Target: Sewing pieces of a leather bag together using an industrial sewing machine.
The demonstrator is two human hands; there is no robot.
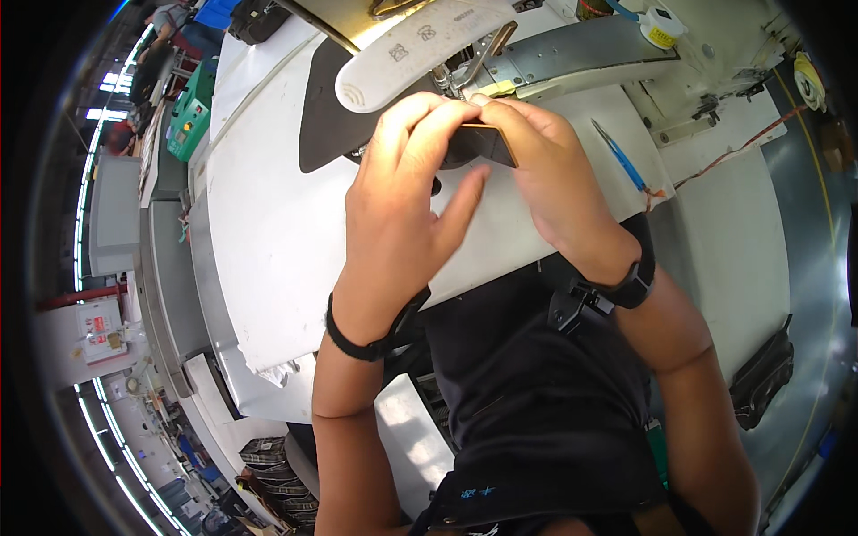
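My left hand [398, 192] has its fingers curled over a small dark flat piece [492, 143] with a tan edge, its thumb held away below. My right hand [559, 183] grips the same piece, fingers over its far edge. Both hands are just in front of a sewing machine [420, 54], near its metal foot [451, 76]; the needle point is hidden. A larger dark panel [322, 116] lies flat on the white table [268, 241], left of and behind my left hand. Blue-handled thread snips [630, 170] rest on the table to the right of my right hand.
A metal machine bed [581, 62] crosses the back right, with a small white bottle [661, 27] beside it. A green machine [188, 116] stands at the far left, and another person [174, 27] is beyond it. A dark bag [764, 375] is at the lower right.
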